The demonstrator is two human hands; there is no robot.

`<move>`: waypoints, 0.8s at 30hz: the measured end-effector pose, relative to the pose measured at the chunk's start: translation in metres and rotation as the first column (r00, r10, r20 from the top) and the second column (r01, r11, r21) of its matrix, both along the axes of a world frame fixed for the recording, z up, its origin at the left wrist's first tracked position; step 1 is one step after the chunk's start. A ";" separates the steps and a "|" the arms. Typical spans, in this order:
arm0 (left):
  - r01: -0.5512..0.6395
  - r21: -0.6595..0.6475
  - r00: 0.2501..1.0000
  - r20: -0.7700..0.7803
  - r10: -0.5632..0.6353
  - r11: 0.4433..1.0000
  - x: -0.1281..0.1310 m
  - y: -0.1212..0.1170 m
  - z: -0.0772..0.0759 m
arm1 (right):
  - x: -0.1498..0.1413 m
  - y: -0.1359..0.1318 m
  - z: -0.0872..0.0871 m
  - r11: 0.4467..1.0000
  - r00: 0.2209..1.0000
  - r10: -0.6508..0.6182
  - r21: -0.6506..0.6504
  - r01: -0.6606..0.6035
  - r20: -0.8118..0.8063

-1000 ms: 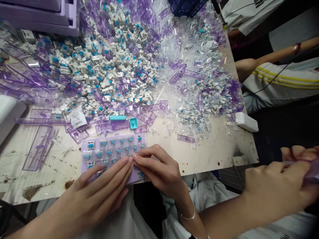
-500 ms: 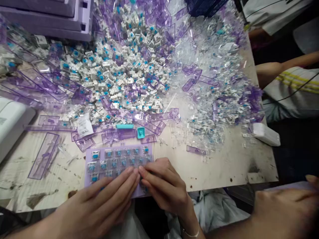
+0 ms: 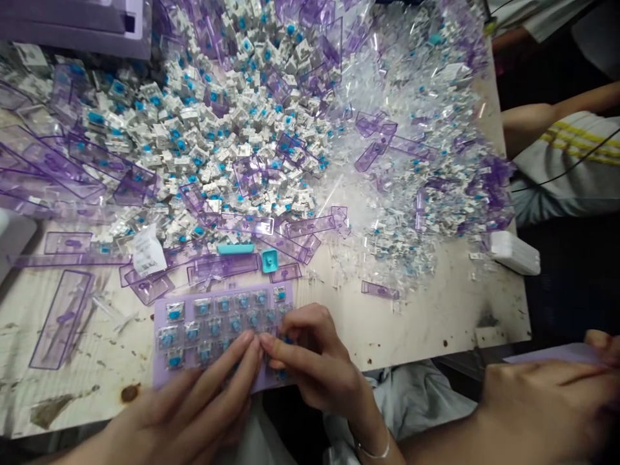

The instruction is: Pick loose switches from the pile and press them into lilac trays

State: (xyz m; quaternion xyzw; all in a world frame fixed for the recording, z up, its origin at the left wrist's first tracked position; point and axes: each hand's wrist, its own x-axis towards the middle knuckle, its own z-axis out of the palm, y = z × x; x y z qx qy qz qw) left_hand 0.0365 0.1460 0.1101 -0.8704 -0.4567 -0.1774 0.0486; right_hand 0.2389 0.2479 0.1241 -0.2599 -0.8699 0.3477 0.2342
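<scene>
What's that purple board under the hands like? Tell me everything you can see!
The purple board is light purple, roughly rectangular, and looks like dull plastic. Rows of little squarish blocks with see-through tops and blue middles sit on it, with bare purple strips between some. It lies flat, blocks up, by the near edge of the wooden table. The left hand and right hand cover its near part, fingertips meeting above it; exactly what they touch is hidden.

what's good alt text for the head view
The left hand and right hand, fingertips close together, are over a lilac plate of blue-centred switches. Behind it, loose switches and see-through purple pieces litter the table.
</scene>
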 end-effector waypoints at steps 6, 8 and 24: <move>0.016 0.014 0.998 -0.065 -0.016 1.000 -0.001 0.002 0.006 | 0.000 0.003 0.000 0.999 1.000 0.025 -0.041 -0.025 0.007; 0.023 0.021 0.997 -0.078 -0.021 1.000 -0.002 0.003 0.007 | 0.000 0.004 0.001 0.998 0.999 0.033 -0.046 -0.034 -0.004; 0.013 -0.046 0.937 0.350 0.004 0.999 -0.004 0.005 0.004 | 0.047 0.008 0.029 0.811 0.681 -0.584 -0.285 0.510 -0.441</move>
